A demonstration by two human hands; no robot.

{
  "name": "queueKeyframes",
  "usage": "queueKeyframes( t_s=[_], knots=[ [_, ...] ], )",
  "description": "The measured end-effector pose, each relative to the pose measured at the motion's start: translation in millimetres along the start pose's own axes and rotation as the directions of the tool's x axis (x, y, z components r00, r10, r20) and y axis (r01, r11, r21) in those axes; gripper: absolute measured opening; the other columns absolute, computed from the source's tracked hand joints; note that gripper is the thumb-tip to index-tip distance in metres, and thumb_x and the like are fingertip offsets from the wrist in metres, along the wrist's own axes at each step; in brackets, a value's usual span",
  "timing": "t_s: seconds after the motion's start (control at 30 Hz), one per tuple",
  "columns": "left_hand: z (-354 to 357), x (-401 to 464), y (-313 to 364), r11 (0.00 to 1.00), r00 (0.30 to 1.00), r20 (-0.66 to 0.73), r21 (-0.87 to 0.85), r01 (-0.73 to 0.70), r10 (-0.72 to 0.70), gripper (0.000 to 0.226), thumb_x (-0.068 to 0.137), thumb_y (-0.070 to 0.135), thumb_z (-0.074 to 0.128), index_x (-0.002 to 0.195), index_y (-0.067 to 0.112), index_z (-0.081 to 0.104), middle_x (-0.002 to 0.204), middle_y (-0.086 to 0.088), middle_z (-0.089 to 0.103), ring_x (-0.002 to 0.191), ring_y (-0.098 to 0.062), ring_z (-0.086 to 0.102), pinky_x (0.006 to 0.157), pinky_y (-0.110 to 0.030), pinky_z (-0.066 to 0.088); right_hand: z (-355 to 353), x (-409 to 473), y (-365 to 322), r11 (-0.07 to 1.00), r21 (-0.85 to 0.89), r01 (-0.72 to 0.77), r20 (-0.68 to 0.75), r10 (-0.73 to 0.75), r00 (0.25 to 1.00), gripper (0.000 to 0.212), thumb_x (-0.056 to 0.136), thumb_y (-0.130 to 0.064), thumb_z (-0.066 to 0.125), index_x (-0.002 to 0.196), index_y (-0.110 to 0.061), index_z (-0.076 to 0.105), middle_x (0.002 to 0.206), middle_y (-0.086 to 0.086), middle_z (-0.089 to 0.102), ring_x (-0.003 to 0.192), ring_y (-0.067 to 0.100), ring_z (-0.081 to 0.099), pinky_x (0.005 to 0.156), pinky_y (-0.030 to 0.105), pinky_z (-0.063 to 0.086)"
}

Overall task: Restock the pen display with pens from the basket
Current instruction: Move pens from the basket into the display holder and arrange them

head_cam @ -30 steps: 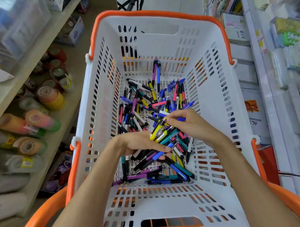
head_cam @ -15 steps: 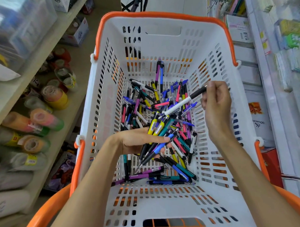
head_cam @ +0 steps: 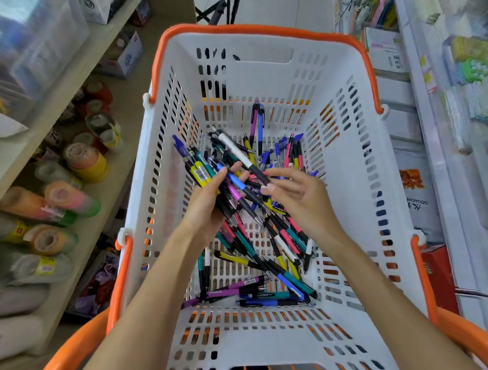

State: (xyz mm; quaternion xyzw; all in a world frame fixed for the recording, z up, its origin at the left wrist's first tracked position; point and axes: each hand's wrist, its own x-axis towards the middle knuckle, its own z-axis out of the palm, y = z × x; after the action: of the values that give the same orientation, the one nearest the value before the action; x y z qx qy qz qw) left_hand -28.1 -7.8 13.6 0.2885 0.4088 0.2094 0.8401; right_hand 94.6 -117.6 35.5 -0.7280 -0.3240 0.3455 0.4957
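A white basket (head_cam: 355, 158) with an orange rim fills the middle of the view. Many loose pens (head_cam: 278, 247) in blue, teal, pink, yellow and purple lie on its floor. My left hand (head_cam: 207, 208) is raised inside the basket, closed around a bundle of pens (head_cam: 209, 172) that fans up and to the left. My right hand (head_cam: 295, 194) is beside it, pinching the black grip of a white pen (head_cam: 236, 149) whose far end points up-left, lying against the bundle. The pen display is not in view.
Shelves on the left carry rolls of coloured tape (head_cam: 69, 202) and clear boxes. Stationery shelving (head_cam: 466, 99) and cartons stand at the right. Orange basket handles (head_cam: 464, 335) curve near the bottom corners. The floor shows beyond the basket's far rim.
My right hand lifted a white pen from the pile, swung it out right, then brought it back left to the bundle. My left hand tilted the bundle upright.
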Motion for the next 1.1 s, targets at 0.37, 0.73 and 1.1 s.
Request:
queueKeyframes(
  t_s=[0.37,0.73,1.1],
  knots=[
    [1.0,-1.9,-3.3,0.990,0.996,0.078,0.131,-0.053,0.043,0.029,0.097,0.030,0.051,0.123,0.021,0.061,0.114,0.003,0.071,0.107,-0.010,0.065,0.082,-0.029,0.057,10.7,-9.2,9.9,0.914,-0.372,0.161,0.099,-0.133,0.986,0.038,0.083,-0.012,0.069,0.120,-0.020,0.065,0.095,-0.011,0.067,0.079,-0.005,0.063,0.077,0.000,0.044],
    [2.3,-12.7,-8.3,0.782,0.834,0.314,0.588,0.206,-0.455,0.028,0.086,0.017,0.062,0.114,0.021,0.062,0.107,0.008,0.072,0.102,-0.003,0.066,0.094,-0.029,0.046,-13.3,10.4,0.0,1.000,0.009,0.018,-0.003,-0.018,1.000,0.036,0.102,-0.032,0.032,0.135,-0.030,0.046,0.137,-0.008,0.052,0.120,0.002,0.051,0.104,0.030,0.037],
    [1.8,-16.0,-13.3,0.698,0.709,0.304,0.619,0.360,-0.636,0.016,0.090,0.020,0.061,0.103,0.013,0.067,0.098,0.000,0.073,0.090,-0.010,0.069,0.083,-0.029,0.056,-17.3,7.0,0.4,0.995,-0.007,-0.103,0.204,0.102,0.974,0.032,0.102,-0.030,0.036,0.112,-0.029,0.066,0.105,-0.009,0.072,0.109,0.006,0.062,0.106,0.040,0.041]
  ],
)
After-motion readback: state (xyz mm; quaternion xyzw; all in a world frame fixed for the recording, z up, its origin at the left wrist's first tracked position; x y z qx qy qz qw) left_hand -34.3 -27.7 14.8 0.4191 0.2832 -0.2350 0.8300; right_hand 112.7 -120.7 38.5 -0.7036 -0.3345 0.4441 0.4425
